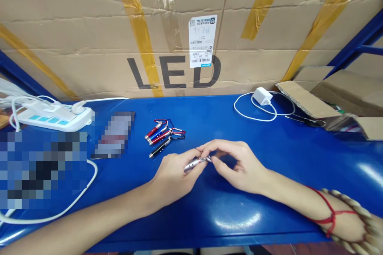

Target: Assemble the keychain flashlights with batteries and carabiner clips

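Between my two hands is a small silver pen-shaped flashlight (194, 163) with two dark buttons and a red-and-white label. My left hand (175, 171) is closed around its body. The fingertips of my right hand (243, 165) pinch the other end, hiding the tip. Just left of my hands lie several similar keychain flashlights in a row: a red one (153, 132), a blue one (158, 133), another red one (160, 138) and a black one (159, 150). Small carabiner clips are attached at their right ends.
A white power strip (60, 117) with plugs and a phone (115, 135) are on the left. A white charger (262, 96) with a looped cable sits at the back right, near cardboard pieces (308, 97). A large carton (98, 40) marked LED stands behind the blue table (239, 223).
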`<act>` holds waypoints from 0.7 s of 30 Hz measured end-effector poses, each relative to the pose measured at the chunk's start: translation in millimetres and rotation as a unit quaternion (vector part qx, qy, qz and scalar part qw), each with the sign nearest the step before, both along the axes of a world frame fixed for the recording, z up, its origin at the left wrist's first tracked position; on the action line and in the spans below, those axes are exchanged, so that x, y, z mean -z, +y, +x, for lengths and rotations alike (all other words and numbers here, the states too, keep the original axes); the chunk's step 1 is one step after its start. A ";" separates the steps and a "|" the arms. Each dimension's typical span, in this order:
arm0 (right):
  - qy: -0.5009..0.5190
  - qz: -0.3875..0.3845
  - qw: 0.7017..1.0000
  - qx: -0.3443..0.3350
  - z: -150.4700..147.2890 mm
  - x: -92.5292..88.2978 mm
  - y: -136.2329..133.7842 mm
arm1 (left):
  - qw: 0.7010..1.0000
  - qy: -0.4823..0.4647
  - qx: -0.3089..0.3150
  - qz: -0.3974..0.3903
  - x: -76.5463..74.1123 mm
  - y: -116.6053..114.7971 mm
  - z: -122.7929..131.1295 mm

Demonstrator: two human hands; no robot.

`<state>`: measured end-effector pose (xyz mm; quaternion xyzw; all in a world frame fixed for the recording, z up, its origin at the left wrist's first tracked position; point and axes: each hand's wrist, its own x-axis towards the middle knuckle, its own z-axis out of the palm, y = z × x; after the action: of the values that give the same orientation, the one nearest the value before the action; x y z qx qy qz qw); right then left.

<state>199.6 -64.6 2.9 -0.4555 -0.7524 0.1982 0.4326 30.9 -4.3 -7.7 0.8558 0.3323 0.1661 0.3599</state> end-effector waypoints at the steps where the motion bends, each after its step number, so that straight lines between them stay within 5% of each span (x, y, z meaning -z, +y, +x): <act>1: 0.024 -0.024 0.999 -0.001 -2.4 -0.9 -0.5 | 1.000 -0.008 -0.009 -0.009 0.4 0.0 0.3; 5: 0.046 -0.036 0.998 0.012 -4.1 -0.7 1.5 | 0.998 -0.042 -0.029 -0.033 0.6 0.3 0.7; 18: -0.068 0.142 0.987 0.025 10.9 3.3 5.5 | 0.999 -0.024 -0.021 -0.032 -2.5 1.8 0.2; 21: -0.024 0.117 0.992 0.033 8.0 3.0 5.0 | 0.995 -0.058 -0.020 -0.078 -3.6 2.3 -1.3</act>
<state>207.7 -59.6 -0.1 -0.4308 -0.7655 0.0837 0.4706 29.7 -2.0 -4.1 0.8074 0.3403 0.1962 0.4403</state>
